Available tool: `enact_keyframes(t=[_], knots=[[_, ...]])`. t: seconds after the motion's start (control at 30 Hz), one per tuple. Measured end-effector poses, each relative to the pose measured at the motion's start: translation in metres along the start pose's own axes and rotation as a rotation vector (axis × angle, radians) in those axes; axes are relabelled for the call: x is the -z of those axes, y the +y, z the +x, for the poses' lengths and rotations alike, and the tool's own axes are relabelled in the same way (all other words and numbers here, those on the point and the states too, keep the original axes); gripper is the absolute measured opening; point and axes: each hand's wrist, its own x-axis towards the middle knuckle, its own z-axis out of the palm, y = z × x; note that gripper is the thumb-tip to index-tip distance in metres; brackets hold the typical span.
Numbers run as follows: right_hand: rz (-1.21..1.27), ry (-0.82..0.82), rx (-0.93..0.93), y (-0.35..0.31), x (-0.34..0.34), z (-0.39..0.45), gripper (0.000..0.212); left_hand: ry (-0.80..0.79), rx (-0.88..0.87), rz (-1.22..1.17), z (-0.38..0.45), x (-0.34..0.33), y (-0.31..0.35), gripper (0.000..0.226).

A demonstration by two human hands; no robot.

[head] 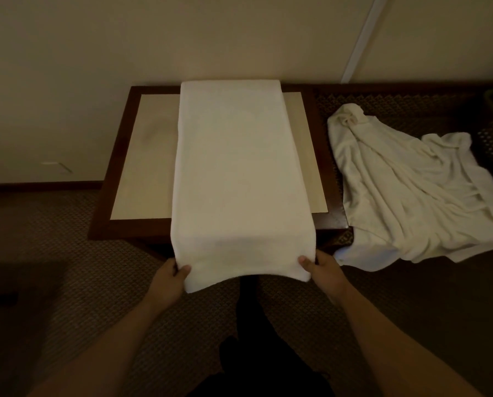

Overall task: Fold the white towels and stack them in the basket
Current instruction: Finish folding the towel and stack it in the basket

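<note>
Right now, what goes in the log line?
left hand grip: towel corner | right hand grip: other corner | crumpled towel: waiting

Both bare forearms reach forward. The left hand (169, 277) and right hand (321, 267) each pinch a near corner of the long folded white terry towel (239, 173), thumbs on top.
</note>
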Motion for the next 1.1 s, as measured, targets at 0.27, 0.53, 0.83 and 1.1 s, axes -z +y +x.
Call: enact_keyframes(t=[0.27,0.53,0.83,1.1], knots=[[-0.047,0.115,0.124,-0.008,0.003,-0.039,0.059,0.122,-0.085,-0.09,-0.043,0.014,0.002,0.038],[0.314,-0.093,-0.049,-0.067,0.019,-0.071,0.043,-0.078,0.028,-0.263,-0.065,0.062,0.05,0.032],[-0.301,-0.082,0.389,-0.104,0.039,-0.059,0.032,-0.206,-0.287,0.03,-0.057,0.114,0.097,0.025],[-0.316,0.14,0.569,-0.2,0.03,0.023,0.017,0.082,-0.328,-0.214,0.038,0.112,0.171,0.019]])
